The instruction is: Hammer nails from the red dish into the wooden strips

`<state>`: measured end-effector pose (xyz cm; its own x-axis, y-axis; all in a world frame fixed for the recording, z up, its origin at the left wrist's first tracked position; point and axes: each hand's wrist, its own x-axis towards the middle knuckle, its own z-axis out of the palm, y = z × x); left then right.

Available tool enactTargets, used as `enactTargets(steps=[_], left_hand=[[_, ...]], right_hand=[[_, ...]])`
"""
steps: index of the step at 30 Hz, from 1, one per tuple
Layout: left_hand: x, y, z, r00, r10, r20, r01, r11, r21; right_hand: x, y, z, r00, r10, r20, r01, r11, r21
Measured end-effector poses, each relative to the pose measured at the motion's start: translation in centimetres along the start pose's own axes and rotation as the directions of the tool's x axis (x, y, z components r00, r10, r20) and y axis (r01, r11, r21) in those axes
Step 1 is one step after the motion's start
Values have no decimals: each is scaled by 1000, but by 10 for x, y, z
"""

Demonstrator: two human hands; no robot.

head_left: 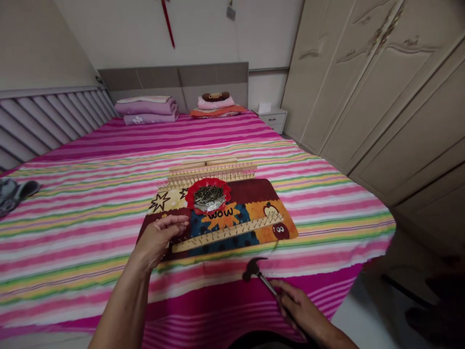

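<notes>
On the striped bed lies a colourful cartoon mat (pixel 261 194). Across it rests a long wooden strip (pixel 227 232) studded with a row of nails. My left hand (pixel 160 238) hovers over the strip's left end, fingers partly curled with nothing visible in them. My right hand (pixel 296 305) is closed round the handle of a hammer (pixel 256 270), whose dark head rests near the bed's front edge. A red dish (pixel 208 195) full of loose nails sits at the mat's back edge.
Several more nailed wooden strips (pixel 212 172) are stacked behind the dish. Folded blankets (pixel 147 110) and a pillow pile (pixel 215 104) lie at the headboard. A wardrobe (pixel 381 87) lines the right side, with floor below. A slipper (pixel 16 191) lies at left.
</notes>
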<state>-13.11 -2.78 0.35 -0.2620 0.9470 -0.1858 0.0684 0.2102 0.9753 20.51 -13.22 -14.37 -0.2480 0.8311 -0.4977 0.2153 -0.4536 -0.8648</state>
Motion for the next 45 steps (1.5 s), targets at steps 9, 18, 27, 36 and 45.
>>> enactTargets(steps=[9,18,27,36,45], left_hand=[[-36,-53,-20,963,17,-270,-39,996,-77],[-26,-88,6,918,71,-390,-65,997,29],[-26,-88,15,901,142,-411,-58,976,210],[-28,-94,16,891,225,-395,-80,933,351],[-23,-110,14,861,415,-293,-230,833,504]], right_hand=[[6,10,-3,998,57,-3,-57,998,-7],[4,10,-2,998,59,-12,-59,998,10],[3,8,0,999,37,-20,-37,999,2],[-19,-31,17,975,-208,71,218,955,-198],[-7,-131,63,763,-607,222,643,677,-358]])
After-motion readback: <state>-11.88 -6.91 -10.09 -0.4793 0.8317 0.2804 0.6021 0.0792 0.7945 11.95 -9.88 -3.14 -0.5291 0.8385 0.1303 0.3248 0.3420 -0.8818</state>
